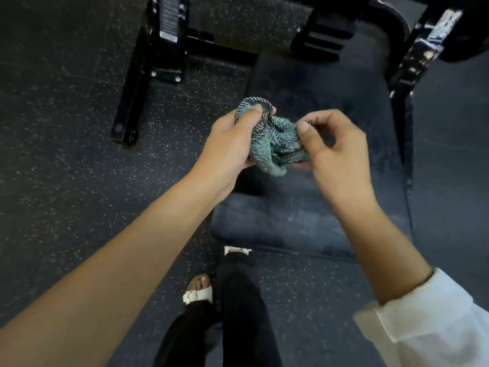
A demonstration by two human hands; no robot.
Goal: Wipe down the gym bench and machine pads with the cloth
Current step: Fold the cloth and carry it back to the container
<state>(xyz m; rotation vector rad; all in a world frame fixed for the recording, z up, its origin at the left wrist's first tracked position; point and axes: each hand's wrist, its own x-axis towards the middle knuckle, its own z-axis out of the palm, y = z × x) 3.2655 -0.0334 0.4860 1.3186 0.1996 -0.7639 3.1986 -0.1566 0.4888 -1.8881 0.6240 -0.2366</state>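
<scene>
Head camera, looking down: the cloth point(275, 144), a teal towel with a checked weave on one face, is bunched up in the air between both hands, right above the dark padded bench point(304, 215) and not touching it. The left hand point(227, 144) grips the bigger part of the bundle, thumb pressed on top and fingers curled underneath, so it carries the weight. The right hand point(336, 152) pinches a fold at the cloth's right edge between thumb and forefinger, its other fingers loosely bent and holding nothing. That light pinch suggests the person is pulling out or refolding the cloth to get a usable face before wiping. The bench pad looks dusty and streaked in places, so the wiping seems barely begun, if at all. The person stands at the near end of the bench, one sandalled foot point(198, 290) on the speckled rubber floor point(66, 128), which puts the whole pad within reach. A black machine frame point(137, 83) stands on the floor to the left, well apart from the hands.
</scene>
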